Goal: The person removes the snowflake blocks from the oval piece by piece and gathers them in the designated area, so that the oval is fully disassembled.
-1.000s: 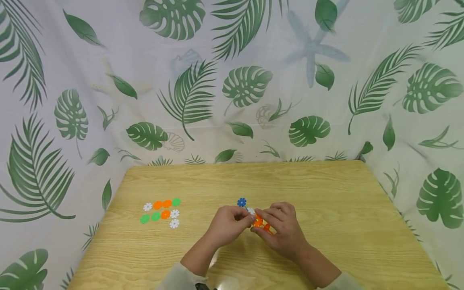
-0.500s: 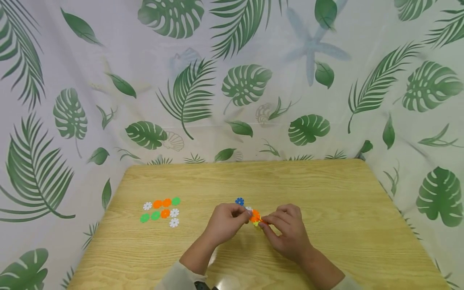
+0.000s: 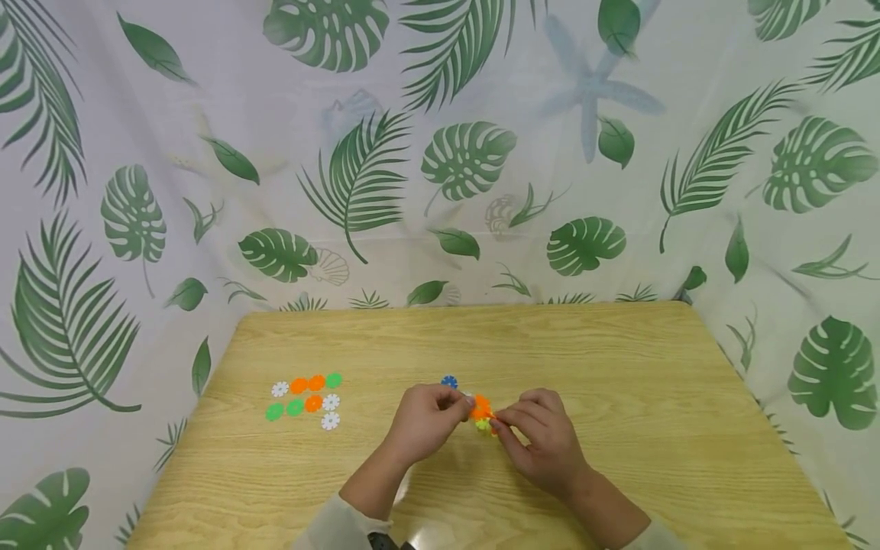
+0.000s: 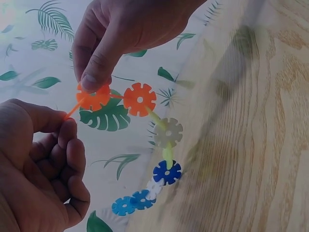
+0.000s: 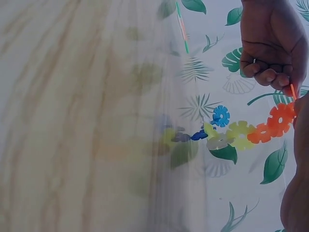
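Observation:
My left hand [image 3: 428,422] pinches an orange snowflake disc [image 3: 481,406] at the end of a linked chain, between thumb and fingertips. With thumb and forefinger, my right hand [image 3: 539,434] pinches another orange disc [image 4: 74,109], seen edge-on and meeting the first one. The chain hangs in a curve: a second orange disc [image 4: 140,99], a greyish-white disc [image 4: 168,133], a dark blue disc [image 4: 167,172] and light blue discs [image 4: 124,206] at its far end. Yellow discs [image 5: 241,135] link in between. In the head view the left hand hides part of the chain.
Loose discs lie in rows on the left of the wooden table [image 3: 584,359]: white [image 3: 331,421], orange [image 3: 313,403] and green [image 3: 275,412]. A leaf-printed cloth [image 3: 385,191] hangs behind the table and along both sides.
Both hands keep hold of the discs. The chain has turned and shifted slightly left, and its blue end has moved left. The right hand's fingers have drawn back to the outer orange disc.

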Tool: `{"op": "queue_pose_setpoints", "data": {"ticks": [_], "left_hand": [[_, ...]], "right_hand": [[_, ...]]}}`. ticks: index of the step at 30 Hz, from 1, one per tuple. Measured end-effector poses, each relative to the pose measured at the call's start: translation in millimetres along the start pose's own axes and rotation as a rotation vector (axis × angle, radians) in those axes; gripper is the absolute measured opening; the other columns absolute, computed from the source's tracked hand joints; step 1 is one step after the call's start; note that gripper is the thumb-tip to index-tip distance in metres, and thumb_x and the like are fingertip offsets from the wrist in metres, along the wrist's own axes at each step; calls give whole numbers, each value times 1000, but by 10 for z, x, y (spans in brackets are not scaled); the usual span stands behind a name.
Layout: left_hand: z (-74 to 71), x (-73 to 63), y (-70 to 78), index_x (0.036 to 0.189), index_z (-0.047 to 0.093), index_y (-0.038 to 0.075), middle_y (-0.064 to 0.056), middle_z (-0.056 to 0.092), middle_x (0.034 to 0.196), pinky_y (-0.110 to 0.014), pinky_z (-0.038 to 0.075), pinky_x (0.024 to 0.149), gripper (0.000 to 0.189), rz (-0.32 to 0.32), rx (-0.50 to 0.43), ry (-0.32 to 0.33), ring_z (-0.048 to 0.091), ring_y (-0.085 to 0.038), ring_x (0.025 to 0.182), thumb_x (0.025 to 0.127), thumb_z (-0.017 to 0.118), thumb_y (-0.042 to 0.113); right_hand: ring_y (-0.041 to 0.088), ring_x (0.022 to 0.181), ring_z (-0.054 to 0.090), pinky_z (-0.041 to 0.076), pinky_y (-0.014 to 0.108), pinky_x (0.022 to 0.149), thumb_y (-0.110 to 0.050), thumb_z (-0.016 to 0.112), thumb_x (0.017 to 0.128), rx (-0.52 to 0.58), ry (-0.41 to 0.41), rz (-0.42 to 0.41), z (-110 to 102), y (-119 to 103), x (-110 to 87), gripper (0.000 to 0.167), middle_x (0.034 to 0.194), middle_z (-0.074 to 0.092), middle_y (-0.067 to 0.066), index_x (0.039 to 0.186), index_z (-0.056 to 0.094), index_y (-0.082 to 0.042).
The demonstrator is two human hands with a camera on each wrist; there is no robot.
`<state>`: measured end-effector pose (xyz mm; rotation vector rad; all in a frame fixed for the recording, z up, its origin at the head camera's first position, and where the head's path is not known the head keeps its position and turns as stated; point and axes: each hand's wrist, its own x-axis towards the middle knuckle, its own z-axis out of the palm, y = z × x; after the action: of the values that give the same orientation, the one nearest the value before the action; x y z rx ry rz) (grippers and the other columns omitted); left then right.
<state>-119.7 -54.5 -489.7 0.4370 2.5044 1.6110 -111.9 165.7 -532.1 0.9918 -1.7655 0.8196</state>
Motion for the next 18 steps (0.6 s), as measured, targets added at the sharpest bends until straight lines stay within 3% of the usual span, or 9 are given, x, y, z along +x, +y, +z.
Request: {"op": "queue_pose_setpoints", "data": {"ticks": [4, 7, 12, 18], "left_hand": [[-6, -3, -5, 90, 80, 16, -3, 77, 87, -34, 55, 68, 25, -4, -9, 17, 67, -12, 81, 102, 68, 34], [-64, -3, -30, 90, 79, 15, -3, 75, 86, -32, 52, 62, 27, -32, -15, 70, 62, -12, 73, 103, 66, 34], [-328, 7, -59, 94, 78, 16, 2, 73, 88, -36, 53, 69, 26, -66, 3, 171, 62, -16, 78, 104, 64, 36], [-554, -77, -202, 100, 78, 17, 2, 73, 93, -39, 55, 77, 26, -84, 5, 178, 67, -27, 91, 103, 66, 39]], "right_hand": [[24, 75, 56, 42, 38, 77, -20, 74, 98, -3, -2, -2, 22, -8, 23, 21, 79, 74, 3, 85, 77, -4], [24, 75, 56, 42, 38, 78, -19, 73, 98, -4, -5, 10, 26, -18, 13, 21, 78, 74, 3, 84, 77, -4], [25, 71, 56, 42, 40, 76, -18, 73, 98, 9, 25, 16, 6, -12, -20, 21, 76, 73, 4, 81, 77, -5], [25, 73, 56, 41, 41, 77, -20, 73, 98, -10, 11, 30, -6, 16, -17, 21, 77, 74, 3, 84, 77, -6]]}}
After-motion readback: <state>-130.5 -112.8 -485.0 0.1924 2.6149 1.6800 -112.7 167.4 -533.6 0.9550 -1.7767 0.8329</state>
